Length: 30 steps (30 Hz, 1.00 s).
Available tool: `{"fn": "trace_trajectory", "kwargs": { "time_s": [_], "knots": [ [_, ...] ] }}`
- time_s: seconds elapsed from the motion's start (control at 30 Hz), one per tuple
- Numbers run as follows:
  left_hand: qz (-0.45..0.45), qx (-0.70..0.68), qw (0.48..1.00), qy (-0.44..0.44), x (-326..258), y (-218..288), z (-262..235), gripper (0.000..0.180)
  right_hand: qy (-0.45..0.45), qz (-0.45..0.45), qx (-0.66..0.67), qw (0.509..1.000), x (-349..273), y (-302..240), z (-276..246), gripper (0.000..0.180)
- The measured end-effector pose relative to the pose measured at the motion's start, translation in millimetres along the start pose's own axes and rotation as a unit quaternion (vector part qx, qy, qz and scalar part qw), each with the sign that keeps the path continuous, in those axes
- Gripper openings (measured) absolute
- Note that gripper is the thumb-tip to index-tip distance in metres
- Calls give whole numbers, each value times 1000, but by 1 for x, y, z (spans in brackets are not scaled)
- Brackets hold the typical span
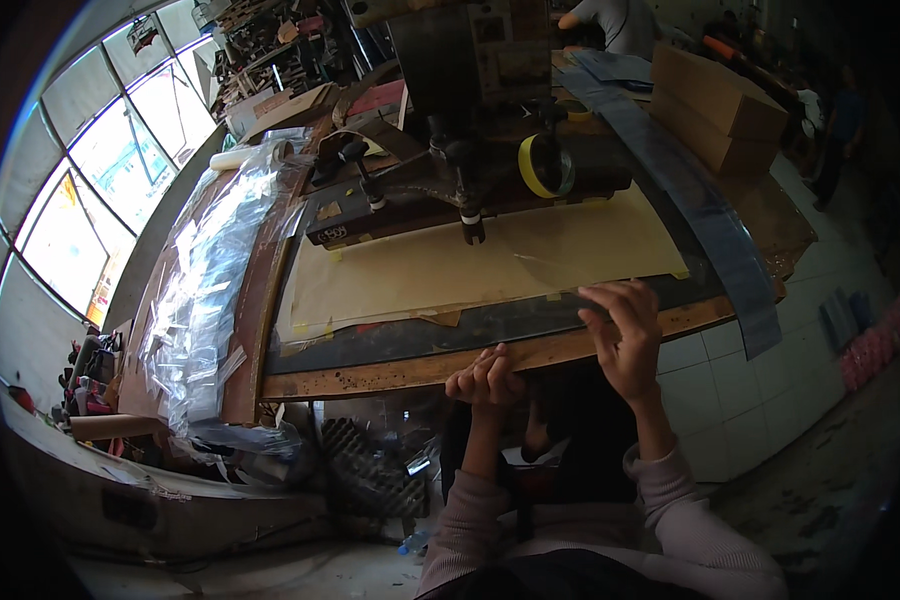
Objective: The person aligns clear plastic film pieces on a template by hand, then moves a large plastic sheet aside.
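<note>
My left hand is curled closed at the front wooden edge of the worktable; whatever its fingers may hold is hidden. To its right, my right hand is raised over the same edge, fingers bent and thumb apart from them, with nothing visible in it. In front of both hands a cream paper sheet lies on a dark mat, with small yellow tape pieces at its corners. A faint clear strip seems to show on the sheet near my right hand. Over the sheet's far side stands a dark press machine.
A yellow tape roll hangs on the machine. Clear plastic pieces pile up at left. A long grey-blue plastic strip drapes over the right edge, beside a cardboard box. Another person is at the back.
</note>
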State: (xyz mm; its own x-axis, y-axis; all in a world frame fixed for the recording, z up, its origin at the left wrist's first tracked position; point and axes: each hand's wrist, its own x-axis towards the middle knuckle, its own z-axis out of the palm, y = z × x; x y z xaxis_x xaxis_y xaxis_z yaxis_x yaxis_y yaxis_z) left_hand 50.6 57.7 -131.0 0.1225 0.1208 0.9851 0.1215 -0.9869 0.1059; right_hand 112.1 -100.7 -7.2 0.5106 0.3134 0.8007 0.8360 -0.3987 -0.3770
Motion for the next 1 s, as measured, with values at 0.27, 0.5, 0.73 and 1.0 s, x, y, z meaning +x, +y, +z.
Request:
{"fn": "trace_trajectory", "kwargs": {
  "time_s": [0.27,0.5,0.73,1.0],
  "knots": [
    [6,6,1000,12,4,0,0,22,31,-32,-41,998,26,10,-12,14],
    [13,7,1000,13,3,0,1,20,60,-53,-50,996,46,11,-39,12],
    [-44,-48,993,-102,20,6,-26,10,-117,-90,-16,989,17,-27,-64,20],
    [-133,-142,933,-302,96,3,-38,23,-173,-58,0,983,-24,-32,-66,25]
  ]
}}
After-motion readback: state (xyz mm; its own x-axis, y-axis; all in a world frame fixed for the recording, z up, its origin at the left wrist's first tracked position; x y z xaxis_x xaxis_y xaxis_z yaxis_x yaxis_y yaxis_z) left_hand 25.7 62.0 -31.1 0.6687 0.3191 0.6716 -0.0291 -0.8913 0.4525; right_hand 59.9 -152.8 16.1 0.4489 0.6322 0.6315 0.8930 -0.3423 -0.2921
